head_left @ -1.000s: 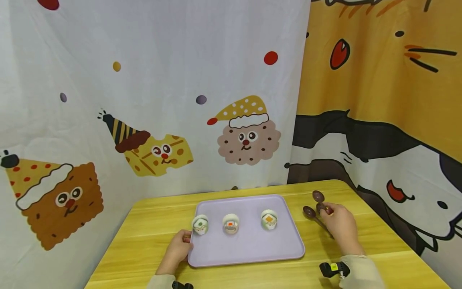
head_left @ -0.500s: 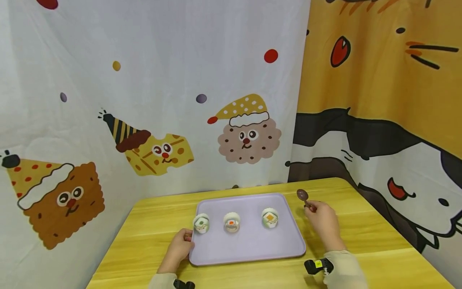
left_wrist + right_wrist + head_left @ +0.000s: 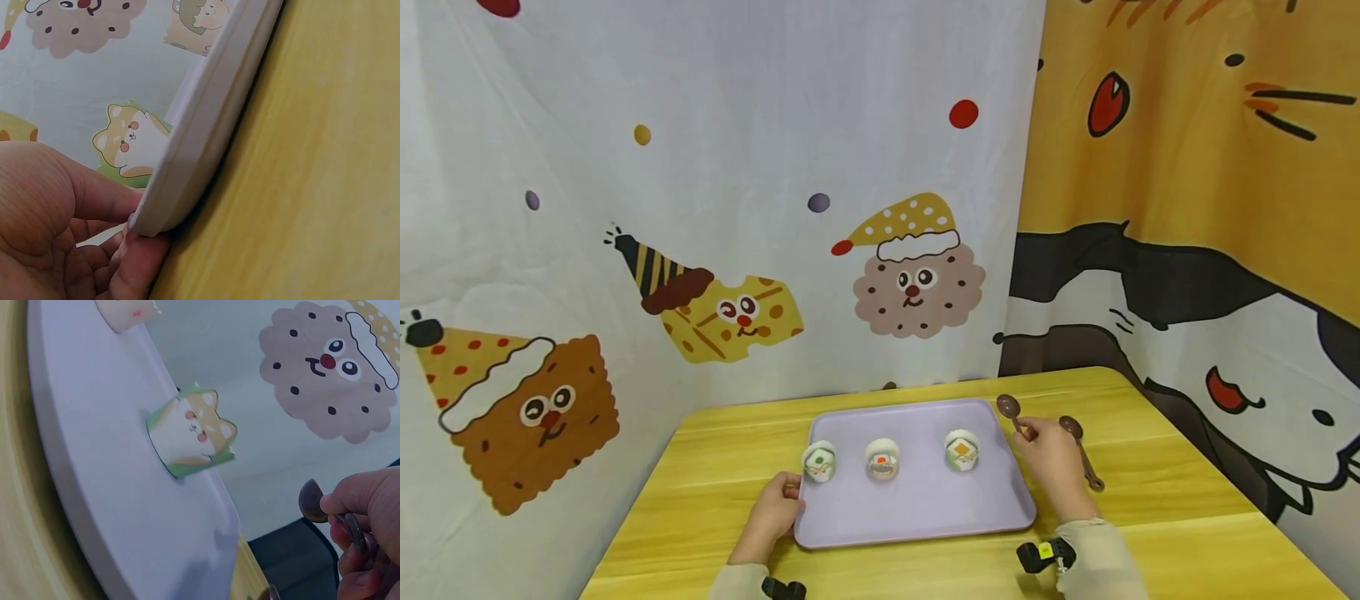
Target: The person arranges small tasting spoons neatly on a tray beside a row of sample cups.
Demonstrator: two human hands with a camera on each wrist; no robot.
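At the tray's left side, my left hand (image 3: 777,506) pinches the lilac tray (image 3: 917,508) by its rim. The left wrist view has the thumb (image 3: 106,194) over the edge and fingers beneath. My right hand (image 3: 1054,458) grips a brown spoon (image 3: 1008,406) beside the tray's right edge, bowl pointing away from me. Another dark curved piece (image 3: 355,532) shows among its fingers. Three small cartoon-printed paper cups stand on the tray: a left one (image 3: 819,462), a middle one (image 3: 882,459) and a right one (image 3: 962,451), whose printed dog faces the right wrist camera.
A second brown spoon (image 3: 1072,427) lies on the yellow wooden table (image 3: 1157,467), right of my right hand. Cartoon-printed curtains (image 3: 745,183) hang behind the table and along its right side.
My right hand has come left from the spoons toward the tray, carrying a spoon. The spoon left on the table now shows to its right. My left hand keeps its place on the tray.
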